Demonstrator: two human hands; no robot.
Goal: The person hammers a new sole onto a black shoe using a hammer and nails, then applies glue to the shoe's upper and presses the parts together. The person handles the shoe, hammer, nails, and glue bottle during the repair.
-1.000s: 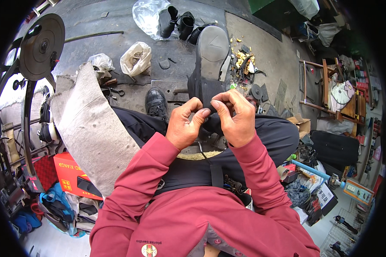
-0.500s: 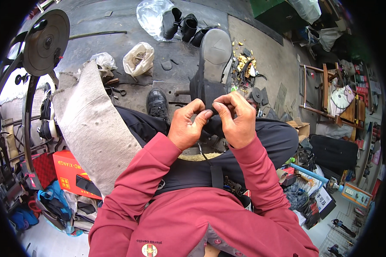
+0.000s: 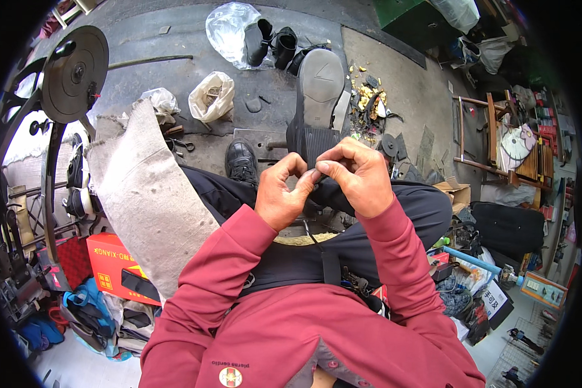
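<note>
Dark grey floor filled the upper part of the frame, bordered by a paler strip right of centre where a pile of yellow and black scraps lay. Upper left stood a black machine wheel; nearer the middle, an open whitish bag sat on the floor, with a pair of black boots beside a clear plastic bag at the top. An upturned shoe was just above the centre of the frame, its grey sole facing up and its black ridged heel toward the person. Right below that heel, the left hand and the right hand met, thumbs and forefingers bent inward and the fingertips together at the middle. Whether something small was pinched between them could not be told, nor whether they touched the heel. Red sleeves rose from the lower edge over dark trousers. A stained beige cloth hung across the left side, above a red box, and a wooden frame showed at the right.
</note>
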